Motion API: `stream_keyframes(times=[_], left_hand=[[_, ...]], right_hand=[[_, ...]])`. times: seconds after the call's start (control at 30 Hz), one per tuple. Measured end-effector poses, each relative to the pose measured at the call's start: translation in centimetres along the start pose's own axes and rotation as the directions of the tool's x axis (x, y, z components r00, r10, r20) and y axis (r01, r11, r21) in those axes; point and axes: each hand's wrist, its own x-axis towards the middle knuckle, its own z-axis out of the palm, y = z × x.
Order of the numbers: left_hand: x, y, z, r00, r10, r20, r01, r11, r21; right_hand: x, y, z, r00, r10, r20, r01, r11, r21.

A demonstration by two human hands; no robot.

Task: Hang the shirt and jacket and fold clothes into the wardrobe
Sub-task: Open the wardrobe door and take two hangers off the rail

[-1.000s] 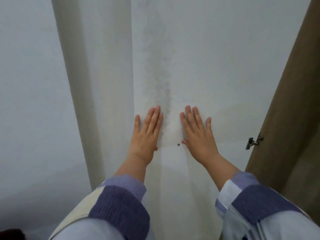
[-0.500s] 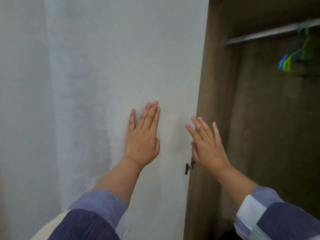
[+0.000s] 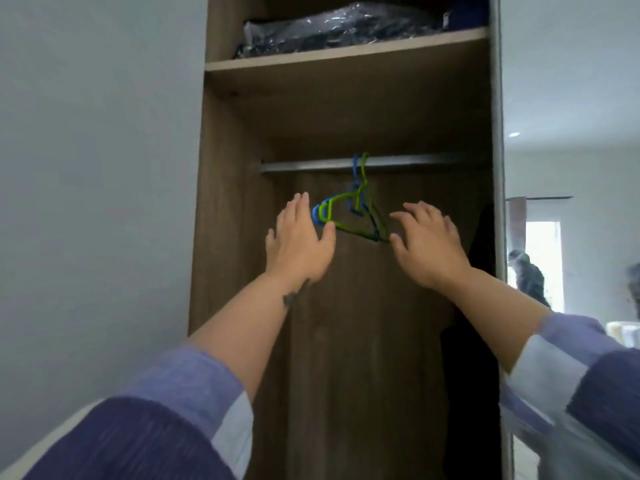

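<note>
Pretty soft overall, everything's a bit smeary. The brown wooden wardrobe (image 3: 346,116) interior sits in dim shadow, way darker low on the right. Daylight blows out the bright window (image 3: 542,251) far right. The striped purple sleeves (image 3: 166,427) at the bottom corners look blurred and stretched.

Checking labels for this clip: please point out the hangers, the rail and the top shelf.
hangers (image 3: 346,216): head view, green shoulder arm.
rail (image 3: 311,165): head view, bare left stretch.
top shelf (image 3: 346,53): head view, front edge.
</note>
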Motion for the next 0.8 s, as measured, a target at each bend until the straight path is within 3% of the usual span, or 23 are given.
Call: stream_keyframes(times=[0.07,0.17,0.27,0.4,0.57,0.8], left_hand=[[2.9,1.0,0.7,0.998,-0.067,-0.008,0.065,0.985,-0.160],[6.2,1.7,2.1,0.969,-0.234,0.080,0.246,0.878,-0.411],[8.1,1.1,4.1,0.936,-0.298,0.185,0.351,0.777,-0.523],[8.9,0.0,6.3,0.906,-0.321,0.275,0.421,0.753,-0.506],[8.8,-0.6,6.6,0.906,-0.179,0.383,0.379,0.746,-0.548],[9.0,-0.6,7.1,0.881,-0.107,0.462,0.386,0.728,-0.567]], right_hand=[[1.5,0.1,0.8,0.996,0.016,0.089,-0.024,0.996,0.085],[4.0,-0.9,2.8,0.986,0.035,0.161,-0.072,0.970,0.232],[5.7,-2.1,5.0,0.976,0.031,0.215,-0.100,0.943,0.318],[7.1,-2.4,6.7,0.969,0.070,0.236,-0.157,0.915,0.372],[6.8,-2.5,8.4,0.952,0.098,0.291,-0.198,0.920,0.337],[7.0,-1.9,9.6,0.959,0.212,0.186,-0.273,0.868,0.416]])
